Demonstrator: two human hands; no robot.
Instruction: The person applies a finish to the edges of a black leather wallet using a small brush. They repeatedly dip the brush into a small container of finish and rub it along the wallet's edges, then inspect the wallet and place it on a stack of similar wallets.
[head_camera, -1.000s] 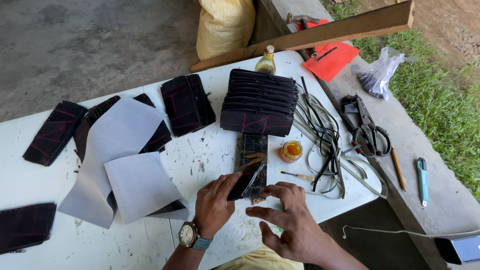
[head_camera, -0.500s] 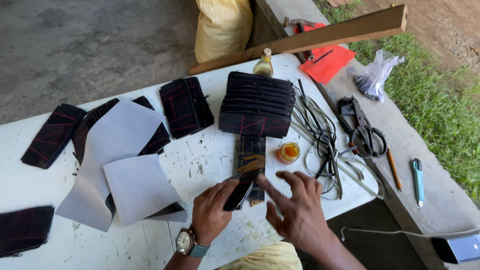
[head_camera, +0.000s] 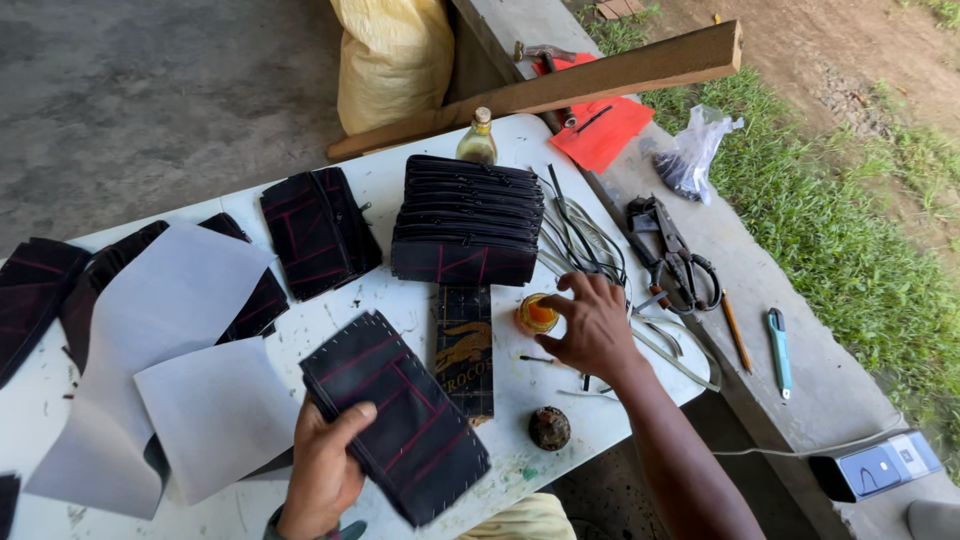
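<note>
Work appears well advanced. The table (head_camera: 640, 400) is carrying a tall stack (head_camera: 468, 222) of finished dark stitched panels at centre, a smaller pile (head_camera: 318, 232) to its left, and further dark pieces lying under white paper sheets (head_camera: 170, 300) at the left edge; an exact count cannot be made. A dark strip (head_camera: 464, 345) is lying just below the stack.

One panel (head_camera: 400, 425), with red lines and pale edge stitching, is being held in the left hand (head_camera: 322, 470): thumb over its top face, fingers hidden beneath, the piece tilted just above the table's near edge.

The right hand (head_camera: 592, 325) is reaching forward, arm extended, fingers spread and half-curled, fingertips touching a small orange jar (head_camera: 536, 314). It is gripping nothing as yet. A thin tool (head_camera: 540, 359) is lying just beside the hand.
</note>
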